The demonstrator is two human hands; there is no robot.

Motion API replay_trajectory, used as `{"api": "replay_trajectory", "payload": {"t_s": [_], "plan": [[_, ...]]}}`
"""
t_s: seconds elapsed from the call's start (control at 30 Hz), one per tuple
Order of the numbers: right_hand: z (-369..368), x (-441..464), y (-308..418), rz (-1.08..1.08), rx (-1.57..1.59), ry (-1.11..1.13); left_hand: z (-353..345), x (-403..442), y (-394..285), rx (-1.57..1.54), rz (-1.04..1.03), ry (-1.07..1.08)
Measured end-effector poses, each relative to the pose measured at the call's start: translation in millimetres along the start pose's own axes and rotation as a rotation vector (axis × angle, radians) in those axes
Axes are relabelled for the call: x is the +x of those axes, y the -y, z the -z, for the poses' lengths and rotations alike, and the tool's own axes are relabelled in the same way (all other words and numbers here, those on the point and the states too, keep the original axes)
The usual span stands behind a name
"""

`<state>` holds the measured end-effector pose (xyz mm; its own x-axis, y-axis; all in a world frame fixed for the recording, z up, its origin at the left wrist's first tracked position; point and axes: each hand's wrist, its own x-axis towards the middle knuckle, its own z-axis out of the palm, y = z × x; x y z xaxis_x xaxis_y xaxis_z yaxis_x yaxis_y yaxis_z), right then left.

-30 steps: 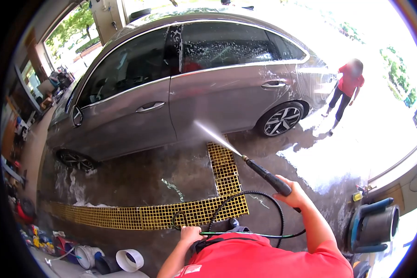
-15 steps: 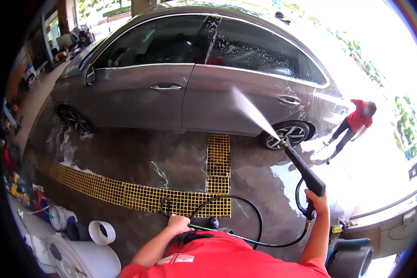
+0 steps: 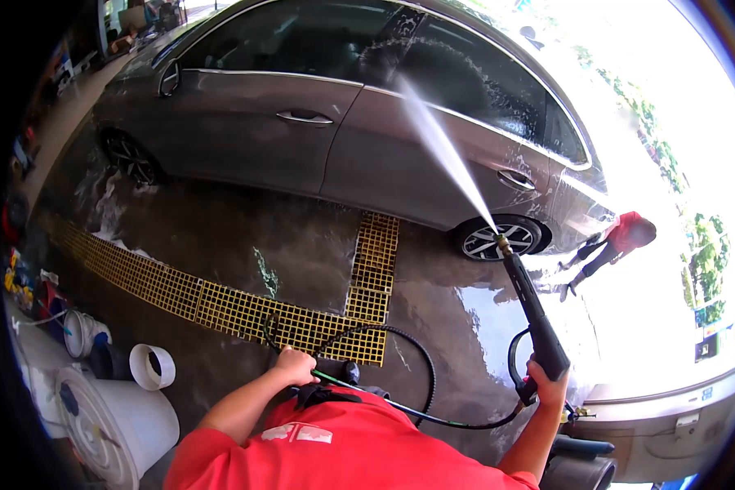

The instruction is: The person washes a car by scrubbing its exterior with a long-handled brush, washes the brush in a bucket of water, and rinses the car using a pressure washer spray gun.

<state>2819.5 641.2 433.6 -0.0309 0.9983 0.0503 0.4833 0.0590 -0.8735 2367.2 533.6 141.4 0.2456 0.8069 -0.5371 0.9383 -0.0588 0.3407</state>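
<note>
My right hand (image 3: 545, 384) is wrapped round the grip of a black spray gun (image 3: 532, 310) at the lower right. A white jet of water leaves its nozzle and strikes near the rear window's lower front corner on a grey-brown car (image 3: 261, 147). Foam and droplets lie on that window and around the rear door handle. At the lower centre my left hand (image 3: 296, 366) is closed on the thin green-and-black hose (image 3: 359, 384), which runs across in front of my body to the gun.
A person (image 3: 629, 234) in a red top leans near the car's rear. Yellow grating (image 3: 253, 317) crosses the wet floor. A hose loop lies over it. White buckets (image 3: 151, 367) and a large lidded tub (image 3: 118, 425) stand at lower left, a dark cylinder (image 3: 578, 472) at lower right.
The jet has moved up from the door to the rear window's edge. The view has shifted, and the person by the rear now bends lower. Both hands keep their hold.
</note>
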Motion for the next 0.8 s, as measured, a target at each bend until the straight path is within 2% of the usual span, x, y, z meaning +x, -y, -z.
{"api": "replay_trajectory", "payload": {"t_s": [0.07,0.13,0.23,0.4,0.53,0.63,0.8], "plan": [[-4.7,1.3,14.6,0.004,0.018,0.015,0.2,-1.5,0.5,-0.008,-0.005,-0.004],[-4.5,4.8,18.0,0.107,-0.018,0.079,-1.4,-2.4,1.3,-0.015,-0.001,-0.001],[0.1,12.4,24.6,0.043,0.005,0.038,-6.0,-4.0,3.3,-0.033,0.011,-0.009],[-9.6,26.0,56.2,0.079,0.107,-0.06,-8.5,-9.0,11.2,-0.068,0.056,-0.044],[-17.8,33.9,70.3,0.116,0.075,0.006,-6.4,-10.7,16.1,-0.092,0.073,-0.058],[-16.2,45.2,62.3,0.293,-0.042,0.18,-5.2,-13.2,14.2,-0.085,0.071,-0.031],[-17.6,53.9,62.2,0.261,-0.013,0.148,-16.6,-14.8,12.9,-0.116,0.088,-0.069]]}}
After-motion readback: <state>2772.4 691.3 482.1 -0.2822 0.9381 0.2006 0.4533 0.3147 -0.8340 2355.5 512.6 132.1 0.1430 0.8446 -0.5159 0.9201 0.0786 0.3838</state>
